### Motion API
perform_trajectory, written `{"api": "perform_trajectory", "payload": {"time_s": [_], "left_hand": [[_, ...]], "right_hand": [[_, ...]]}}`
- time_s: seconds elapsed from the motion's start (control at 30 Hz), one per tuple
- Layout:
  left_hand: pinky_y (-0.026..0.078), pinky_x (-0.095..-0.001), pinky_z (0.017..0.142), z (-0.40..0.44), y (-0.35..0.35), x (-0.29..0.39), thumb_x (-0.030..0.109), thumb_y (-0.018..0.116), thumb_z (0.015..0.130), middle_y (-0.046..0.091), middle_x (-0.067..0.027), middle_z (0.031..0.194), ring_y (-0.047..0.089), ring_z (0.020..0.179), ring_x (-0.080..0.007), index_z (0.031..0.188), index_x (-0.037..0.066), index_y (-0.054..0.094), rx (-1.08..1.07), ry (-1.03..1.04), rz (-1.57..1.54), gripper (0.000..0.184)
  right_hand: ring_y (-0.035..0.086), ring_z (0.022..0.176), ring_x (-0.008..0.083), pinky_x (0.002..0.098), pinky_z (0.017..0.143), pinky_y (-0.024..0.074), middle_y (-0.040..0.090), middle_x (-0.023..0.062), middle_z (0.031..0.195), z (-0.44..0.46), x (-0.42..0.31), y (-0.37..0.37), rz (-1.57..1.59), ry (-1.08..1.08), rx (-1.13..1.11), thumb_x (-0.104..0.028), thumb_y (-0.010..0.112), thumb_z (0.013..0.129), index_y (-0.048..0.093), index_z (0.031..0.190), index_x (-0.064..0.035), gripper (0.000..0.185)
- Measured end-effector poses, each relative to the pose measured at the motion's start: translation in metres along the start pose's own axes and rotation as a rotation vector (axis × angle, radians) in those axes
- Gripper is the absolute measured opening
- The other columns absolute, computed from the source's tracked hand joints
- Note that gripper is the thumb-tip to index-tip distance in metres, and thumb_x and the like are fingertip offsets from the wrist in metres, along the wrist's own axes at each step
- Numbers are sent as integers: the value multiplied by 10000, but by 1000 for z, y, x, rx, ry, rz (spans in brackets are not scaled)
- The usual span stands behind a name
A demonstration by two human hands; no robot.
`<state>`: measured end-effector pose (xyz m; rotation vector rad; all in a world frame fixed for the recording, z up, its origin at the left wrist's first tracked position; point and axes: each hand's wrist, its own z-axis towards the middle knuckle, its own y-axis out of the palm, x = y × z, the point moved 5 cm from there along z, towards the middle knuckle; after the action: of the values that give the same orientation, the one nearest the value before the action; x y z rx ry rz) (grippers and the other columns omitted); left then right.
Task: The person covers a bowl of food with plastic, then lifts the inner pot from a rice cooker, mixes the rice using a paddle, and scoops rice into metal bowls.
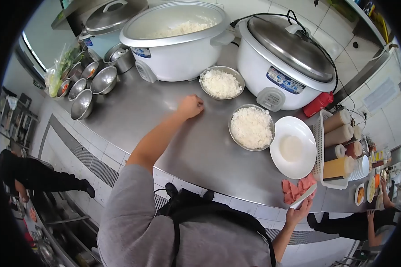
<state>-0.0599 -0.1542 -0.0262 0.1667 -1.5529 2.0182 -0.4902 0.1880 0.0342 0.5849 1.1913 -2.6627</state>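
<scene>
My left hand (190,107) is closed in a loose fist low over the steel counter, just left of a metal bowl of rice (222,83); nothing shows in its fingers. A second metal bowl of rice (252,127) stands nearer to me. Beside it is a white oval plate (278,153) with a pale round mound, seemingly rice, in its middle. At the counter's front edge, my right hand (297,215) grips a flat white rice paddle (304,196). The paddle's blade lies over a crumpled pink cloth (291,191).
An open rice cooker (178,55) and a lidded one (285,62) line the back. Steel bowls (104,80) cluster left. A white basket (318,147) of sauce bottles (338,169) borders the plate at right. Other people (44,178) stand at both sides.
</scene>
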Motion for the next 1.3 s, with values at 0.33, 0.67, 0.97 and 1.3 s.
{"api": "perform_trajectory", "payload": {"time_s": [0.33,0.67,0.97,1.3], "left_hand": [[480,-349,678,-2,-13,68,80,558,689,603,-119,785,585,726,-274,775,58,639,-2,83,-128,121],[442,-376,738,-10,-1,199,25,557,654,576,-111,851,553,841,-280,867,39,589,-75,467,-293,216],[457,-350,566,-47,-148,49,214,572,775,590,-127,669,575,611,-283,707,24,588,17,223,-280,202],[451,-380,509,8,-347,-189,144,527,789,568,-160,713,570,615,-311,942,52,512,369,-43,-203,178]], "right_hand": [[461,1031,334,379,848,377,489,151,1098,38,-34,13,245,-302,216,-102,578,683,529,1055,1,389],[538,740,307,332,645,426,538,190,819,79,-70,68,317,73,-229,-51,533,755,445,995,58,277],[559,723,395,399,635,431,559,233,777,134,-225,112,337,-151,-248,-38,589,657,443,948,42,335],[569,509,235,342,492,436,585,136,651,300,-373,215,248,-15,-390,-258,551,773,521,824,0,265]]}}
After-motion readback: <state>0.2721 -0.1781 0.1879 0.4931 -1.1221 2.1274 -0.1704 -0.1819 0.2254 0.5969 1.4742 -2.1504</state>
